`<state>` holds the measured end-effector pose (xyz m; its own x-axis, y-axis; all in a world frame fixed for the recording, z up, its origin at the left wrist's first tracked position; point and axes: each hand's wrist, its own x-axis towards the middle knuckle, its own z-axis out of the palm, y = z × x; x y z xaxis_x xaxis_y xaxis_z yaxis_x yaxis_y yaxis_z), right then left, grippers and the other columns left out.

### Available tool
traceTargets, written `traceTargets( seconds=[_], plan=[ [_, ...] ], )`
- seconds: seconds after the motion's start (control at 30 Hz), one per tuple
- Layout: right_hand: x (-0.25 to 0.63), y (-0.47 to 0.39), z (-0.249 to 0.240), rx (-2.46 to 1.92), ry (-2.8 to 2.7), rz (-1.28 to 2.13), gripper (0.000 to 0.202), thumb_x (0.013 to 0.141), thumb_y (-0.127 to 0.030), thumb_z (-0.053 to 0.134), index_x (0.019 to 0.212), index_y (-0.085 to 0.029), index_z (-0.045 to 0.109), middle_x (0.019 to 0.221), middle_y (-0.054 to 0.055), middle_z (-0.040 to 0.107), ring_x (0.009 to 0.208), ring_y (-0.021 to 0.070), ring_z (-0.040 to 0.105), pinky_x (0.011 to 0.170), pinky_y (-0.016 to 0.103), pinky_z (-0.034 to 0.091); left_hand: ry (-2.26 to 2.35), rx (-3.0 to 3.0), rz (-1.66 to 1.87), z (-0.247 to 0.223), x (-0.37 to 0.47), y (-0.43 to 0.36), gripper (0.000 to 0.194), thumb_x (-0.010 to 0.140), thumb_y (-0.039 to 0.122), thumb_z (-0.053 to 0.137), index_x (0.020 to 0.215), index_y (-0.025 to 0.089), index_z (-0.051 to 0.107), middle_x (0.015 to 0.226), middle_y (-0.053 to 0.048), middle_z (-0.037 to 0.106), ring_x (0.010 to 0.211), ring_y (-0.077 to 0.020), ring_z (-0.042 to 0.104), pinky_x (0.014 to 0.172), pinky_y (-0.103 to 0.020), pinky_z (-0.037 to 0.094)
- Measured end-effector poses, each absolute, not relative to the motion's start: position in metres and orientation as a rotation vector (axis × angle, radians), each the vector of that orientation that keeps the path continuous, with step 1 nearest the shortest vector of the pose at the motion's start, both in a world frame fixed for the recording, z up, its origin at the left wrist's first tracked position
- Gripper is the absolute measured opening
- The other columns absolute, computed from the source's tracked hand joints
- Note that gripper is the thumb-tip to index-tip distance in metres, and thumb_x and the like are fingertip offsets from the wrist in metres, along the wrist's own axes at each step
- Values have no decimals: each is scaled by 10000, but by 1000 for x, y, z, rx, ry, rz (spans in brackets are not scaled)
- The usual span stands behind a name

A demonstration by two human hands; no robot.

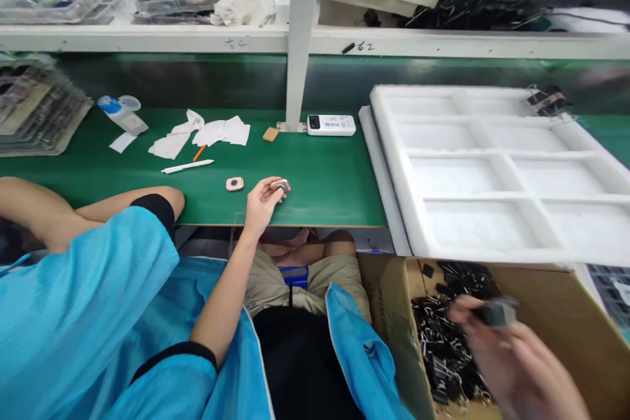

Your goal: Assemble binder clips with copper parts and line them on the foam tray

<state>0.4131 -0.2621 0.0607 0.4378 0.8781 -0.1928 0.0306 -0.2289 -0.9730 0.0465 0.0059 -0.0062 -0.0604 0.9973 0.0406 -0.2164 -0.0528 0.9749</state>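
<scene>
My left hand [262,200] pinches a rose-gold smartwatch case [282,185] just above the green tabletop. To its left on the table lies a second, similar watch case [235,183], its round sensor side facing up. Over a cardboard box [388,295] at the lower right is my right hand [512,348], smeared by motion. Its fingers are closed on a dark blurred piece that looks like a black binder clip [497,312]. Many black binder clips [447,348] with wire handles fill the box below that hand.
A white foam tray [433,226] with compartments stands right, a black clip [547,102] on its far edge. A white pen [188,167], papers [224,131], a white device [331,125] and a bottle [123,115] lie behind. A shelf post [297,39] rises mid-table; a neighbour's arm [132,200] rests left.
</scene>
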Motion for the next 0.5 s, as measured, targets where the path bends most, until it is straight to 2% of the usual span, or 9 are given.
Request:
traceTargets(
  seconds=[0.07,0.1,0.17,0.23,0.3,0.37,0.43,0.5],
  plan=[
    [370,-232,64,-1480,-899,1289,285,871,-647,690,982,-395,761,1110,138,716,1043,381,704,939,576,601,1047,1059,1377,-6,46,8,367,776,330,843,1080,164,722,1012,-99,777,740,-158,710,657,-273,561],
    [348,-212,62,-1395,-931,1434,337,873,-631,723,1029,-334,754,1058,134,719,1007,366,707,916,553,602,1036,1063,1381,-6,46,9,367,775,336,845,1077,165,724,999,-94,777,730,-154,704,651,-271,559],
    [309,-166,54,-1219,-924,1575,470,798,-606,842,1095,-263,722,956,93,717,885,300,710,865,466,601,1014,1068,1394,-7,45,11,367,772,343,849,1070,168,728,979,-86,774,711,-148,690,638,-267,551],
    [278,-116,42,-1080,-859,1599,561,717,-609,915,1063,-218,710,884,62,704,805,235,688,817,378,588,1004,1062,1404,-9,45,12,374,771,347,849,1077,171,726,981,-85,771,701,-144,681,627,-264,542],
    [258,-70,29,-985,-844,1584,565,724,-667,887,956,-191,689,847,51,688,711,186,648,702,317,566,1000,1035,1409,-10,45,12,394,770,347,849,1098,175,714,982,-83,769,696,-141,676,623,-262,536],
    [248,-33,17,-933,-916,1555,576,783,-732,803,867,-184,646,760,27,650,595,145,580,565,269,499,987,1001,1408,-10,44,12,418,763,349,854,1112,180,698,964,-74,766,687,-137,669,622,-259,531],
    [245,-8,8,-935,-1035,1515,598,810,-768,748,843,-186,614,652,-12,582,503,115,494,474,240,406,972,976,1400,-10,43,12,431,752,355,862,1108,185,689,943,-66,765,676,-132,660,623,-256,527],
    [247,6,1,-980,-1160,1479,615,803,-782,741,874,-184,616,600,-34,547,468,104,445,450,233,355,962,956,1386,-8,43,11,432,743,361,868,1095,186,690,946,-65,768,665,-127,655,622,-255,524]
  ],
)
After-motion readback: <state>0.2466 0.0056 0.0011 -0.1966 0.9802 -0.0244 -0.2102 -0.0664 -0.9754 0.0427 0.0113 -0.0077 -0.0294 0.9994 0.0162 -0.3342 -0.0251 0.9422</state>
